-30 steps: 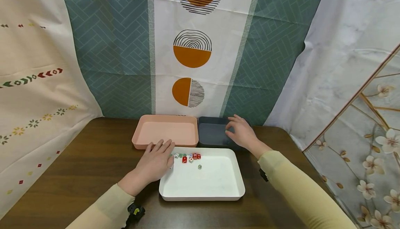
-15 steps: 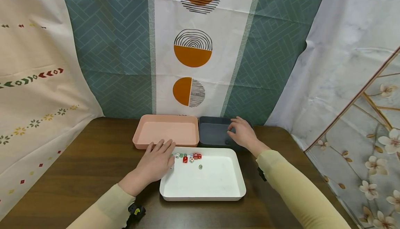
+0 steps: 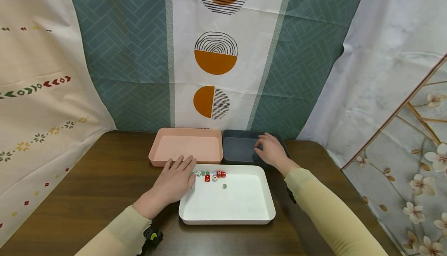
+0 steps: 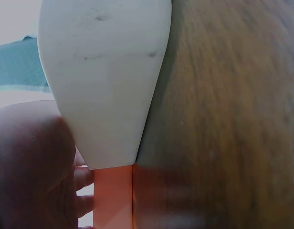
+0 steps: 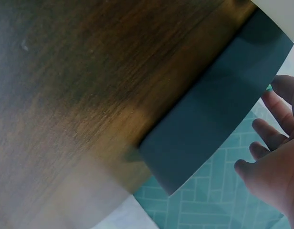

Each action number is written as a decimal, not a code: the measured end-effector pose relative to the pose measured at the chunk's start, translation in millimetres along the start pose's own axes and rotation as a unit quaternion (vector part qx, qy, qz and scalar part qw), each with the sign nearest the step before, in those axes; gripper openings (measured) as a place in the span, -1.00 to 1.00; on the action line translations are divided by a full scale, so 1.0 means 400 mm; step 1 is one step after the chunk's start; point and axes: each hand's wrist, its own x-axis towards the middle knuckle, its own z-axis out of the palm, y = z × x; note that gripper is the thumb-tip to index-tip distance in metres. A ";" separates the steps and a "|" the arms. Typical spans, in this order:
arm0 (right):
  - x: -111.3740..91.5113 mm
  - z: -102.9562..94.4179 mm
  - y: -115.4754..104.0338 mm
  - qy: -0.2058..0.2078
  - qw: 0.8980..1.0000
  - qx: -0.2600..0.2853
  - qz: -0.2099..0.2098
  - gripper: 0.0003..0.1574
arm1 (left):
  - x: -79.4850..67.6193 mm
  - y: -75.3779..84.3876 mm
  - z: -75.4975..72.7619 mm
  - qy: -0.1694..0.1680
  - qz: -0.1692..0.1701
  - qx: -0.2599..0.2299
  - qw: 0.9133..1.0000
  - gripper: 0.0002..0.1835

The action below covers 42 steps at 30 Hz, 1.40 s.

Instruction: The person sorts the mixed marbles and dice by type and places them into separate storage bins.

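My left hand (image 3: 174,182) lies with its fingers extended over the left back corner of the white tray (image 3: 228,209), fingertips reaching the front edge of the pink tray (image 3: 186,147). Over the dark blue tray (image 3: 239,147), my right hand (image 3: 271,150) has its thumb and index finger brought together. In the right wrist view a small green marble (image 5: 269,88) peeks out between those fingertips, mostly hidden. Along the white tray's back sit red dice (image 3: 219,174), white dice (image 3: 198,173) and green marbles (image 3: 203,173). One more green marble (image 3: 224,186) lies apart, nearer the tray's middle.
All three trays stand on a dark wooden table (image 3: 115,174), the pink and dark blue ones side by side behind the white one. A patterned cloth (image 3: 139,73) hangs behind the table, with other cloths on both sides.
My right hand has shifted slightly down over the dark blue tray, its thumb and index finger still together. The left hand and the dice and marbles have stayed put.
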 end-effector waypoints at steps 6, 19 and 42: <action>-0.003 0.004 0.004 -0.002 1.000 0.001 0.000 -0.76 | 0.000 -0.001 0.000 -0.001 -0.001 0.002 1.000 -0.34; -0.003 0.008 0.006 -0.001 1.000 -0.013 -0.003 -0.77 | 0.001 -0.001 0.008 0.005 0.001 0.000 1.000 -0.33; 0.001 -0.009 0.004 0.005 1.000 -0.018 -0.011 -0.75 | -0.002 -0.001 -0.002 0.001 0.000 -0.002 1.000 -0.35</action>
